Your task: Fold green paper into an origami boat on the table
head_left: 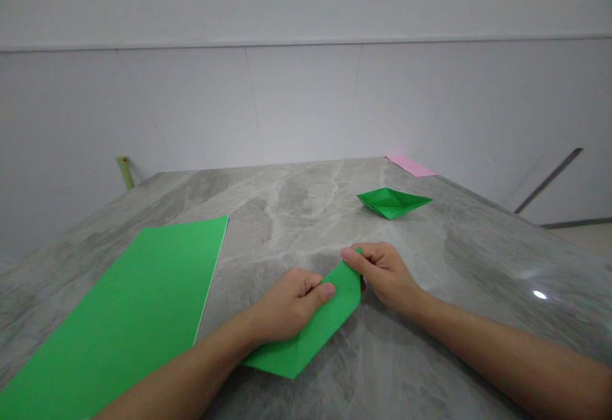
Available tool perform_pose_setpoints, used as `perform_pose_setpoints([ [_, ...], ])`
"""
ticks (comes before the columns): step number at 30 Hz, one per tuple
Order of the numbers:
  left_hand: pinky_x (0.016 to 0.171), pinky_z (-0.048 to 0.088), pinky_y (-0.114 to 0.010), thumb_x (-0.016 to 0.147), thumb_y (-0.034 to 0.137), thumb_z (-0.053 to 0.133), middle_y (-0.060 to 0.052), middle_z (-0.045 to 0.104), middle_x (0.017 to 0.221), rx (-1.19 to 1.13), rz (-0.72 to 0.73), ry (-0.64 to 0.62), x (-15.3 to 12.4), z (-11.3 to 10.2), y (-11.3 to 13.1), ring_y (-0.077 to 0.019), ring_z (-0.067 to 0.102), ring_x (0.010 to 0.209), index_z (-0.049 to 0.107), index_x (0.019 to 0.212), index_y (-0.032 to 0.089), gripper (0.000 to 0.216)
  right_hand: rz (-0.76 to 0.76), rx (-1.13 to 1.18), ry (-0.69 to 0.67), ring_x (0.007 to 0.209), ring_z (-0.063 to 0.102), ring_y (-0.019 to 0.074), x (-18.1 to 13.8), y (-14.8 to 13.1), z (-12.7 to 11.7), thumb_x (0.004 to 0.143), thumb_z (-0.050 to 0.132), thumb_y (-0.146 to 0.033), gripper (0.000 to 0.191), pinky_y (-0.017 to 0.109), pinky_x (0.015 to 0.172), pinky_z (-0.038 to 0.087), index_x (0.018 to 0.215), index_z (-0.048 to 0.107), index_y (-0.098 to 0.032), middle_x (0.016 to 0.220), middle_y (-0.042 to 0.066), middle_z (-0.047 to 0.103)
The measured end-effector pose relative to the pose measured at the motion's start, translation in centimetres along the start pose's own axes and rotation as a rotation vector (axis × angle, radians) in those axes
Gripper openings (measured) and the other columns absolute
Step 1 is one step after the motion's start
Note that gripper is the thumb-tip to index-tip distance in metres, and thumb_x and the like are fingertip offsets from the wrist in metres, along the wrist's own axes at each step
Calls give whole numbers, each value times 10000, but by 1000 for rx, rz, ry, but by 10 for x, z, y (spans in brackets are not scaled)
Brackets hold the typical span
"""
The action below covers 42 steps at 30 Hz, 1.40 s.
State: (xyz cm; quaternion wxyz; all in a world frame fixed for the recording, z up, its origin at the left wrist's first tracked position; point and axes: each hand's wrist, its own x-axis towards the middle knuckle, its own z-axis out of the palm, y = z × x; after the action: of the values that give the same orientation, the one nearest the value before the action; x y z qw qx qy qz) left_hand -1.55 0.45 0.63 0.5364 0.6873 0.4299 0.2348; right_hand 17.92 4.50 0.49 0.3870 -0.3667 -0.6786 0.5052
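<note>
- The left hand (287, 305) has its thumb pressed down on a folded green paper (310, 334), fingers curled.
- The right hand (382, 273) pinches the paper's far corner.
- The paper lies on the gray table (296, 216) (near the front edge).
- A flat green sheet (129, 318) lies to the left.
- A green paper boat (393, 202) and a pink paper (411, 166) sit farther back.
</note>
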Motion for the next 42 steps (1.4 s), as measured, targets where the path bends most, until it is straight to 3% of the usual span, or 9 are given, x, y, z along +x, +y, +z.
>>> perform_pose_setpoints([
  [5, 395, 201, -212, 833, 630, 520, 68, 296, 491, -72, -65, -65, -1, -4, -2, -70, 247, 431, 373, 537, 202, 541, -11, 27, 136, 404, 394, 97, 2, 0, -1, 810, 578, -665, 572, 233, 392, 356, 498, 436, -207, 443, -31, 415],
  [15, 403, 187, -206, 786, 647, 584, 65, 304, 501, -145, -54, -116, -2, -8, -4, -62, 253, 442, 382, 528, 192, 560, -25, 35, 195, 405, 405, 101, 3, 1, -2, 845, 524, -683, 604, 239, 393, 335, 487, 433, -205, 435, -27, 410],
  [18, 399, 197, -200, 785, 632, 594, 67, 310, 492, -152, -43, -40, -1, -7, -5, -59, 252, 433, 386, 524, 189, 555, -6, 58, 84, 419, 454, 107, 4, 1, -3, 845, 528, -680, 586, 234, 411, 361, 521, 497, -192, 450, -21, 460],
  [24, 438, 260, -192, 885, 525, 532, 29, 462, 535, -145, 129, 206, 5, -8, -9, -74, 349, 472, 618, 638, 139, 467, 127, 77, -233, 416, 493, 85, 0, 3, 5, 800, 609, -663, 521, 200, 410, 362, 667, 596, -159, 561, 10, 614],
  [27, 454, 333, -187, 901, 524, 519, -2, 561, 578, -167, 165, 231, 6, -7, -11, -82, 443, 483, 648, 661, 132, 477, 117, 65, -232, 416, 494, 82, -2, 1, 8, 808, 611, -649, 513, 200, 411, 352, 658, 587, -159, 567, 13, 617],
  [32, 345, 310, -191, 855, 651, 503, 22, 509, 434, -154, 7, 54, 3, 0, -14, -85, 416, 321, 654, 680, 145, 557, 57, 60, -137, 422, 456, 82, -1, -2, 6, 830, 599, -630, 497, 200, 417, 341, 639, 538, -175, 483, -42, 494],
  [36, 343, 255, -202, 839, 690, 481, 25, 418, 344, -109, 43, 223, 4, 1, -13, -69, 359, 286, 500, 448, 178, 645, 95, 57, -202, 425, 448, 81, -1, 1, 6, 824, 600, -639, 497, 199, 410, 334, 646, 520, -182, 499, -49, 476],
  [39, 361, 258, -211, 848, 679, 478, 18, 406, 328, -74, 62, 331, 5, -1, -12, -65, 343, 292, 454, 400, 185, 667, 117, 18, -263, 432, 454, 81, -2, 3, 7, 851, 562, -639, 512, 197, 418, 335, 634, 511, -177, 501, -38, 483],
  [42, 347, 261, -210, 819, 710, 493, 19, 436, 360, -120, 31, 265, 6, -1, -13, -75, 376, 299, 490, 456, 182, 641, 103, -18, -261, 442, 461, 86, -4, 3, 7, 860, 542, -643, 523, 200, 423, 338, 631, 516, -174, 507, -31, 485],
])
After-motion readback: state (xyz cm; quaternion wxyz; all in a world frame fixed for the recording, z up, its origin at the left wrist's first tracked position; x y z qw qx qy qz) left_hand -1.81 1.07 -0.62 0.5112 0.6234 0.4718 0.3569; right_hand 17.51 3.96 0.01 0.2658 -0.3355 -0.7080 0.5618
